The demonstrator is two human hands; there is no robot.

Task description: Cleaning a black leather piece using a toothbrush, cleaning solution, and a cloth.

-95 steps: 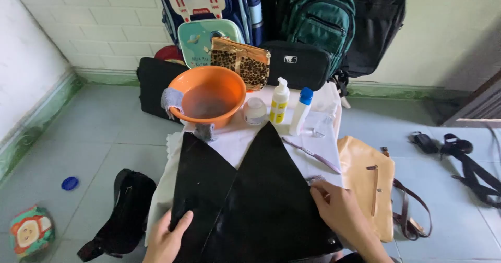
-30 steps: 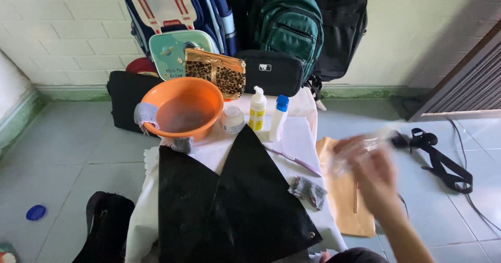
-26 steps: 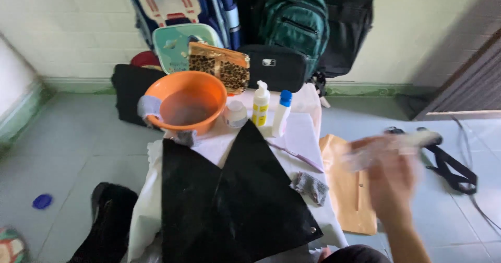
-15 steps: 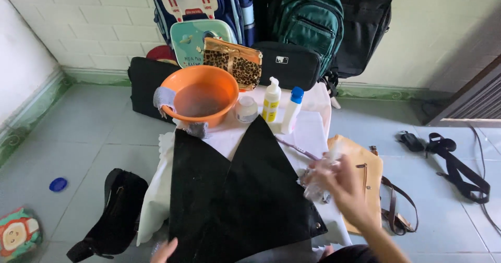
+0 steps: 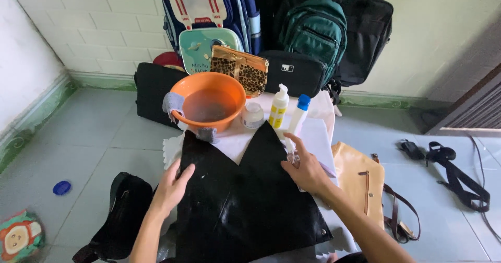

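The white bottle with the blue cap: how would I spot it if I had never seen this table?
Find the orange basin at the back of the white-covered table. To its right stand a small clear jar, a white pump bottle with a yellow label, then the white bottle with the blue cap. It alone is slim and blue-topped, just beyond the right hand.

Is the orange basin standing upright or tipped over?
Upright: the orange basin sits on its base on the white-covered table, open side up.
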